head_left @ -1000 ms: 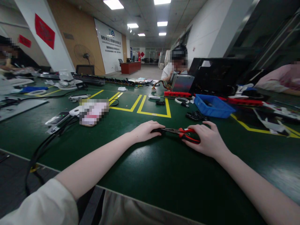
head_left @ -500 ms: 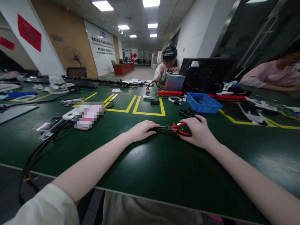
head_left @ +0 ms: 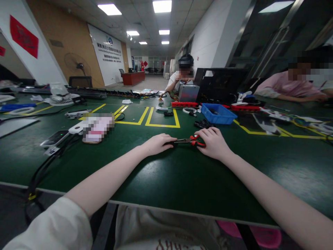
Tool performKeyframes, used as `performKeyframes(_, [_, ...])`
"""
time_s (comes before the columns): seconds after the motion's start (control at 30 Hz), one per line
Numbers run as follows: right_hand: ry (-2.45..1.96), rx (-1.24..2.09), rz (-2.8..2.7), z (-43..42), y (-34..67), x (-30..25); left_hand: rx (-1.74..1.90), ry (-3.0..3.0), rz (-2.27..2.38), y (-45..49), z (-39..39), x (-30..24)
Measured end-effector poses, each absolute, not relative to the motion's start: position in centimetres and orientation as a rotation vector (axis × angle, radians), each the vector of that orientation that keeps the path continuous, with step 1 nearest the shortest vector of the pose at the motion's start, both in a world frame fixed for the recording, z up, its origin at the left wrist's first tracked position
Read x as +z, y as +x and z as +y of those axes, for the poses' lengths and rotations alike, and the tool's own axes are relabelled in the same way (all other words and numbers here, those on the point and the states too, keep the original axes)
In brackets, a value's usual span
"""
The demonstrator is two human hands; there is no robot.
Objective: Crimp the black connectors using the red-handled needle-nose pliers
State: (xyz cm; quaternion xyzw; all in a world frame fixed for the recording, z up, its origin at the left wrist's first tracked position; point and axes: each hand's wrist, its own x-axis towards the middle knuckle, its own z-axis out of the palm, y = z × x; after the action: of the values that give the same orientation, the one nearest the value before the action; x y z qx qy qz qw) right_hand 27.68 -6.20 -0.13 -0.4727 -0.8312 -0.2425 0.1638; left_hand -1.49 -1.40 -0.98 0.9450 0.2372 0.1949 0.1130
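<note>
Over the middle of the green table (head_left: 166, 180), my right hand (head_left: 214, 143) is wrapped round the red and black handles of a pair of needle-nose pliers (head_left: 187, 140). The jaws point left, toward my left hand (head_left: 157, 144). Its fingers are closed on a small black part (head_left: 171, 142), mostly hidden by them, that meets the tip of the pliers. Just beyond my right hand lies a pile of small black parts (head_left: 203, 123). A blue plastic bin (head_left: 218, 114) with dark bits in it stands behind that pile.
At left lie a phone (head_left: 97, 128), a white device and black cables (head_left: 56, 154) running over the table edge. Yellow tape (head_left: 162, 125) marks the tabletop. Beyond are a metal box (head_left: 188, 93), red strips and a co-worker (head_left: 182, 71). Another person (head_left: 288, 83) sits at right.
My right hand has closed a little on the pliers, and their handles are nearer together. My left hand stays almost in place. The whole view has shifted slightly.
</note>
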Motion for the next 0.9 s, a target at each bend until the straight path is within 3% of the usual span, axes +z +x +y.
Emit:
performKeyframes(0.47, [-1.342,-0.633,-2.378,-6.3,27.5,-0.2,0.676,2.776,0.644,-1.5,-1.4,-1.1])
performKeyframes(0.9, [-1.270,-0.565,-2.395,-6.5,27.6,-0.4,0.535,2.834,0.729,-1.4,-2.4,-0.3])
